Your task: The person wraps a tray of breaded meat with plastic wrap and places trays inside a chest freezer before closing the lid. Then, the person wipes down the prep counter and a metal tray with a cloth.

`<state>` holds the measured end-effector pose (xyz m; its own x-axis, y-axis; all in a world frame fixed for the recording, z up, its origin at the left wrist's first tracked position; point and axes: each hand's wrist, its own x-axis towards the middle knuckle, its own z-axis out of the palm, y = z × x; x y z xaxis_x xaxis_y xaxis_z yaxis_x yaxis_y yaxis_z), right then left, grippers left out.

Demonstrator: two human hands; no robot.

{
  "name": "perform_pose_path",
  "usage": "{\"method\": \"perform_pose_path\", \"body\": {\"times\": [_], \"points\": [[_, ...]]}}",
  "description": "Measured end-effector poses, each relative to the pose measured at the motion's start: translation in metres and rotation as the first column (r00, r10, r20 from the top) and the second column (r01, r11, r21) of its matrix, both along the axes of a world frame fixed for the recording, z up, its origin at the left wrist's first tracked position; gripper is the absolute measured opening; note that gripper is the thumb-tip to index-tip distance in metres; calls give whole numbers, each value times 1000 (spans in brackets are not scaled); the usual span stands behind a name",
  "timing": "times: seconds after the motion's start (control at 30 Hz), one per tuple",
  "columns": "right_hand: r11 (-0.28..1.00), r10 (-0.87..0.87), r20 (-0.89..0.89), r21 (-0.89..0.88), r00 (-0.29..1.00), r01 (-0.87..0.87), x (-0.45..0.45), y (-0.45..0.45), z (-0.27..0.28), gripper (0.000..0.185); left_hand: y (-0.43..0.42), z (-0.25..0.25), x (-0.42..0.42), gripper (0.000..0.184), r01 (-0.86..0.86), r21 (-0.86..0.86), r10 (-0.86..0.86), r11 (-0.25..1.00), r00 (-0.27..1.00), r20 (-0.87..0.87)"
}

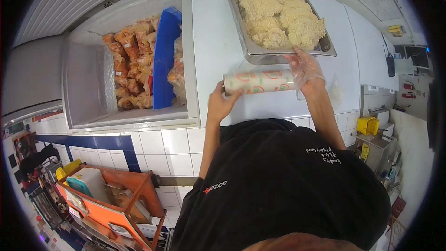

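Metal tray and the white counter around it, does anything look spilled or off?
One thing: to the right of the right hand, the white counter has a faint cream patch, possibly spilled residue, though too blurred to identify. The metal tray shows no visible damage.

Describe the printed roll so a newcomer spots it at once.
From the open chest holding bagged food, go right to the white worktop. Just below the metal tray of crumb-coated pieces, between the left hand and right hand, is the roll. Unlike the plain metal tray, it is a pale cylinder with reddish-orange and green print.
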<state>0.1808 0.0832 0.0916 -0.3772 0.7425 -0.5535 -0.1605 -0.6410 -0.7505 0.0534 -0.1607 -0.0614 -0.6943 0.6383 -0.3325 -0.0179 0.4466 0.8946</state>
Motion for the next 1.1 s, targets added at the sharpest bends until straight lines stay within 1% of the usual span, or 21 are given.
{"method": "perform_pose_path", "body": {"times": [0.1,0.17,0.2,0.27,0.3,0.37,0.4,0.43,0.47,0.5,0.53,0.57,0.63,0.67,0.7,0.77,0.8,0.87,1.0,1.07,1.1], "points": [[999,-3,33,49,999,1,-1,-4,10,24,-5,-27,12,50,48,370,29,928,980,-198],[999,6,14,38,1000,-6,3,-2,5,27,-4,-43,11,43,175,228,-108,958,955,-277],[999,13,16,40,1000,-14,5,-3,7,27,3,-43,17,43,167,231,-101,958,956,-275],[999,36,-27,42,999,-35,6,-7,13,25,27,-40,33,41,-129,120,153,984,961,-230],[998,37,-28,45,999,-35,5,-7,16,25,39,-38,31,41,-129,123,155,984,961,-231],[1000,9,38,12,999,-9,5,-8,22,22,63,-37,20,39,-320,233,359,918,921,-152],[1000,1,40,14,999,-2,7,-8,22,22,69,-38,10,36,-316,198,326,928,945,-23],[1000,-8,92,20,996,6,8,-7,23,21,65,-41,-2,36,-309,207,320,928,947,-23],[999,-20,142,33,990,16,8,-4,24,21,59,-50,-20,37,-414,301,196,859,810,553],[999,-36,137,44,990,31,9,-3,24,21,53,-56,-36,38,-535,298,-74,790,400,913],[999,-32,173,36,984,27,12,-4,22,21,50,-58,-47,50,-437,374,-175,818,430,886],[999,-24,209,26,978,19,13,-4,20,22,60,-63,-49,50,-425,381,-187,821,432,883],[998,-53,257,42,965,44,12,-5,17,23,85,-74,-41,38,-354,251,-5,901,570,822],[997,-71,305,56,950,57,13,-7,13,24,95,-49,-37,34,-519,265,62,813,529,847],[996,-88,298,57,951,74,16,-9,9,24,100,-52,-39,34,-503,271,51,820,536,843],[990,-94,327,129,940,54,20,-10,8,26,116,-51,-43,32,-529,232,213,816,649,730],[989,-111,323,131,940,72,21,-11,10,26,121,-47,-42,32,-514,236,200,825,655,728],[985,-105,333,166,937,52,22,-17,12,28,120,-43,-37,32,-559,277,247,782,685,685],[979,-140,301,183,943,87,30,-16,-1,30,114,-67,-43,35,-470,295,147,832,699,700],[972,-193,297,189,935,141,26,-17,-2,33,112,-77,-51,40,-431,234,66,871,577,814],[973,-201,300,173,933,154,34,-14,-12,33,111,-80,-54,40,-419,221,72,881,579,812]]}}
